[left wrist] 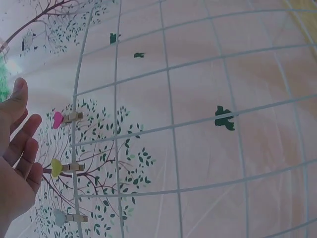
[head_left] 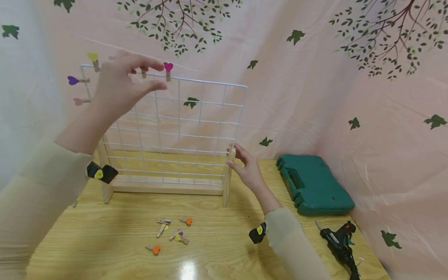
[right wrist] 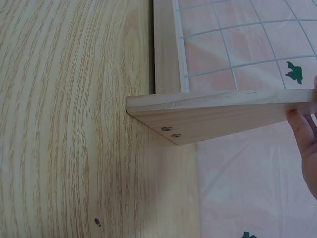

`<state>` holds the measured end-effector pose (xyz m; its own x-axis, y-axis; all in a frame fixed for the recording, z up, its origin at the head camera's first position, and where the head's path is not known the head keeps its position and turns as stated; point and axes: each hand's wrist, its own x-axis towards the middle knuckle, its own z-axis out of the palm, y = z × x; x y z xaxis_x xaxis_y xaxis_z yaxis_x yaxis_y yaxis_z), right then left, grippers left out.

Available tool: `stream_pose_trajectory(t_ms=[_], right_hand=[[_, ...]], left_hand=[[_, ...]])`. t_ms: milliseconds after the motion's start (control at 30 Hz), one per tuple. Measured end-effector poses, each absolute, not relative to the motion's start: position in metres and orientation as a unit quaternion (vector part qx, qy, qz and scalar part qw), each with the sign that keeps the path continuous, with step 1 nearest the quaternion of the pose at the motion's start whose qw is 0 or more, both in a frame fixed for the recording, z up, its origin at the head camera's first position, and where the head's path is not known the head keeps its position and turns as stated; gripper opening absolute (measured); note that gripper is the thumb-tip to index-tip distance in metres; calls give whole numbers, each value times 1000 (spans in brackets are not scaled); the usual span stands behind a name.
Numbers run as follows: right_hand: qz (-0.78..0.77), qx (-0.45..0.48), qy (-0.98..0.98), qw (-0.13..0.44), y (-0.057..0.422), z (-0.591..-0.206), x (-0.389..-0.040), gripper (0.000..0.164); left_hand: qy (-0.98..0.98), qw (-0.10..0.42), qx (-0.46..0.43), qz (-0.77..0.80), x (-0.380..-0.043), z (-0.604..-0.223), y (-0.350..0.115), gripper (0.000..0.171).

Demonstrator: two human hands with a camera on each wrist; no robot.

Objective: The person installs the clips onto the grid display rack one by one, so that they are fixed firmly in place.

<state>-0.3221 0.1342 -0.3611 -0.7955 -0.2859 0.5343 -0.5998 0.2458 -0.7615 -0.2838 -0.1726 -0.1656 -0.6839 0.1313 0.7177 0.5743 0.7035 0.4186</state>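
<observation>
A white wire grid (head_left: 200, 121) stands upright in a wooden stand (head_left: 167, 189). My left hand (head_left: 113, 84) is raised at its top edge, thumb and fingers apart beside a clothespin with a pink heart (head_left: 168, 67); the left wrist view shows a gap between them. A yellow-heart clothespin (left wrist: 57, 167) and a pale-heart clothespin (left wrist: 60, 217) are clipped along the same edge. Purple-heart (head_left: 73, 80) and pale pink-heart (head_left: 79, 101) clothespins are on the left side. With thumb and fingers, my right hand (head_left: 250, 170) grips the top of the stand's right post (head_left: 227, 181).
Several loose heart clothespins, including an orange one (head_left: 156, 250), lie on the wooden table (head_left: 216, 268) in front of the stand. On the right are a green plastic case (head_left: 323, 184) and a black glue gun (head_left: 338, 245). A leaf-patterned curtain (head_left: 300, 93) hangs behind.
</observation>
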Motion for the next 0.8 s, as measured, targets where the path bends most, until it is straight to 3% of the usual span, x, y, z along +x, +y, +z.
stream_pose_trajectory(t_ms=[233,500,800], right_hand=[[546,286,-774,146,135,-362,-323,53],[547,284,-775,143,134,-364,-324,53],[549,284,-773,142,134,-363,-325,53]], left_hand=[[-876,267,-260,-306,-254,-224,-174,43],[-879,172,-339,-287,-233,-322,-181,47],[-890,50,-363,-272,-206,-416,-190,43]])
